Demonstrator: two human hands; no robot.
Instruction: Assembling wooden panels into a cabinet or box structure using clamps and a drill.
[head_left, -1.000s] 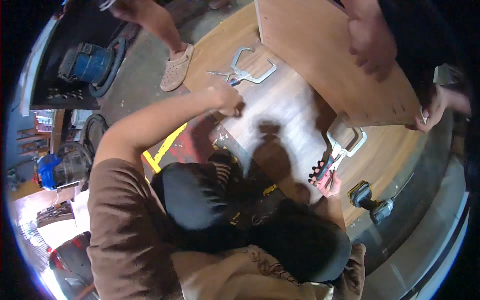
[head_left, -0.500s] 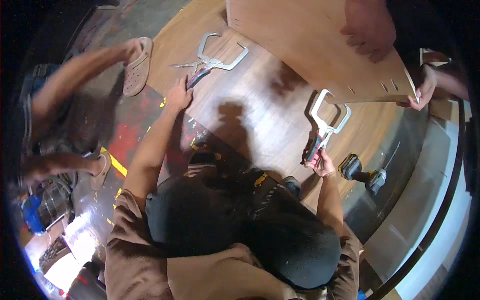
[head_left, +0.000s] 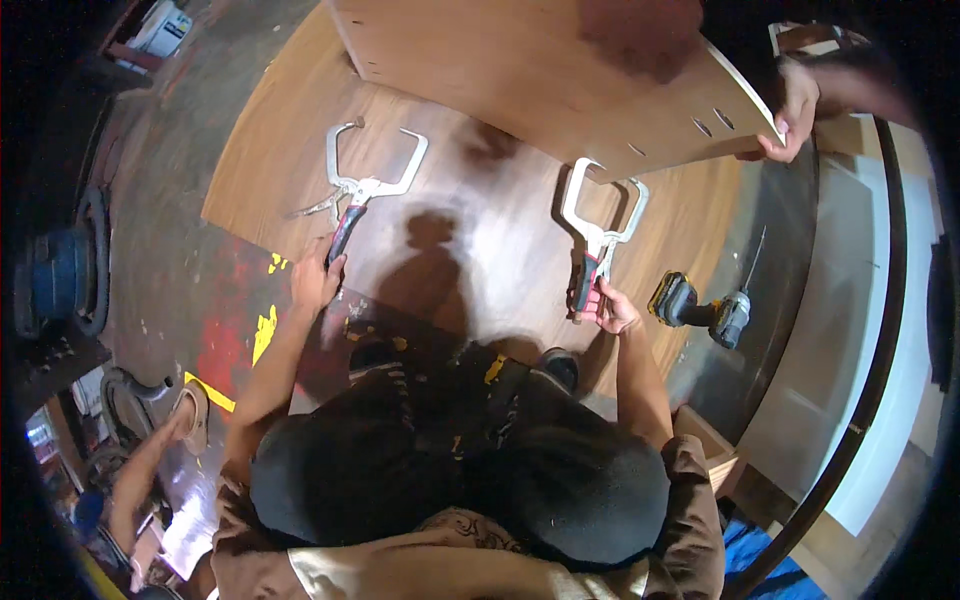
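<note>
Each of my hands holds a locking C-clamp by its red and black handle. My left hand (head_left: 318, 280) is closed round the handle end of the left clamp (head_left: 365, 188), whose wide jaws gape with nothing between them and whose release lever sticks out to the side. My right hand (head_left: 610, 306) grips the lower handle of the right clamp (head_left: 596, 232). That clamp's jaws sit at the near lower edge of a raised wooden panel (head_left: 500, 80); whether they touch it I cannot tell. Both clamps are over a wood-grain board (head_left: 262, 185) on the floor.
Another person's hand (head_left: 790, 115) holds the raised panel's right corner. A cordless drill (head_left: 728, 318) with a long bit lies right of my right hand. White panels (head_left: 840, 300) stand along the right side. A person's foot in a clog (head_left: 193, 420) is at lower left.
The view has shifted, and the other person's legs have moved back to the lower left. My left hand has turned its clamp more upright. The right hand keeps its grip.
</note>
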